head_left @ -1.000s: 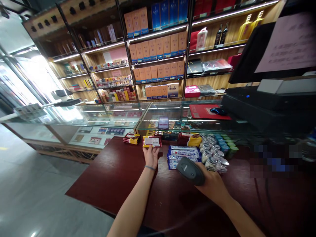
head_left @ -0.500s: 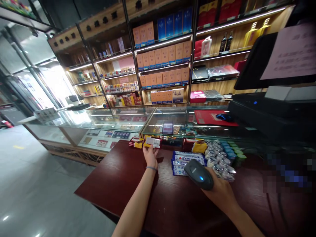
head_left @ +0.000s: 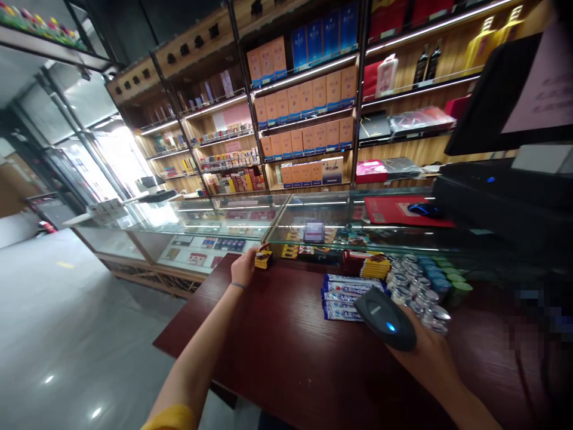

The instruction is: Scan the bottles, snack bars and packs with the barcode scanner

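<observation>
My left hand [head_left: 244, 267] is closed at the far left edge of the dark wooden counter, around a flat red-and-yellow packet [head_left: 264, 246] seen almost edge-on. Just below that packet and beside my fingers lies a small stack of similar packets [head_left: 263, 260]. On the right, my right hand [head_left: 423, 349] grips a black barcode scanner [head_left: 385, 319] with a blue light lit on top. Blue-and-white wrapped bars [head_left: 342, 297] lie partly behind the scanner's head.
Another stack of yellow-and-red packets [head_left: 375, 266] sits beside rows of silver-topped cans [head_left: 414, 283] and blue and green containers [head_left: 447, 276]. Behind stands a glass display case [head_left: 233, 209] with a red mat [head_left: 389, 212] and mouse. A monitor [head_left: 496, 89] overhangs the right.
My left hand has moved left with the packet, from its barcode side showing to nearly edge-on over the left stack. The view has shifted slightly; the scanner stays in my right hand.
</observation>
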{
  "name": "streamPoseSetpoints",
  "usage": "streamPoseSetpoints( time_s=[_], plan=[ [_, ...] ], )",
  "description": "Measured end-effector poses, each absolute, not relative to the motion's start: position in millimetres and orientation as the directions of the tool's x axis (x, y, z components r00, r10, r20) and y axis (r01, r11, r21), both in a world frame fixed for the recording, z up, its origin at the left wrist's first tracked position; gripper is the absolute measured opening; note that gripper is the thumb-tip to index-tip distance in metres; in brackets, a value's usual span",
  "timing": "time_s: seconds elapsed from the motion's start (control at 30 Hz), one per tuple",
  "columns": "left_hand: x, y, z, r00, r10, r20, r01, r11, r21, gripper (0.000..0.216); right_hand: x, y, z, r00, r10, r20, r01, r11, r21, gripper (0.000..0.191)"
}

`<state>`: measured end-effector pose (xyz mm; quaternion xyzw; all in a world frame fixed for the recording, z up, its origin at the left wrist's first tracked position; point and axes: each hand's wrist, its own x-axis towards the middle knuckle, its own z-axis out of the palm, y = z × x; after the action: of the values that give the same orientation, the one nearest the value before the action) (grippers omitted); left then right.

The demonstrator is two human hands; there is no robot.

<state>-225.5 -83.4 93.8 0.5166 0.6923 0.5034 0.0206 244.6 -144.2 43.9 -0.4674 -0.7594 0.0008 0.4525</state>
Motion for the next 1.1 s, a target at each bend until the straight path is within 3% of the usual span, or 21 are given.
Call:
streamPoseSetpoints(
  time_s=[0.23,0.43,0.63,0.8,0.93,1.1],
  plan=[
    [-240.0,-85.6,98.5,-0.241,0.82,0.519,0.71,-0.216,0.671,0.022,242.2,-148.9,49.0,-0.094,0.764,0.638,0.685,0.515,-0.515,0.037],
    [-246.9,-68.4,83.7,-0.254,0.835,0.487,0.606,-0.255,0.753,0.026,241.1,-151.0,49.8,-0.101,0.77,0.63,0.67,0.521,-0.529,0.039],
    [-264.2,-50.2,69.6,0.023,0.848,0.53,0.846,-0.299,0.441,0.021,243.8,-149.4,46.4,-0.088,0.776,0.625,0.64,0.524,-0.562,0.04],
    [-267.9,-45.3,64.7,0.035,0.867,0.496,0.882,-0.261,0.393,0.012,244.4,-149.1,44.3,-0.099,0.752,0.652,0.675,0.532,-0.511,0.04],
    [-268.6,-43.7,57.0,0.103,0.841,0.532,0.909,-0.297,0.294,0.022,247.0,-147.1,40.6,-0.108,0.74,0.664,0.692,0.536,-0.484,0.039],
    [-268.5,-45.8,53.7,0.13,0.923,0.362,0.96,-0.209,0.187,0.041,255.9,-138.5,28.0,-0.144,0.725,0.674,0.653,0.581,-0.486,0.044]
  ],
)
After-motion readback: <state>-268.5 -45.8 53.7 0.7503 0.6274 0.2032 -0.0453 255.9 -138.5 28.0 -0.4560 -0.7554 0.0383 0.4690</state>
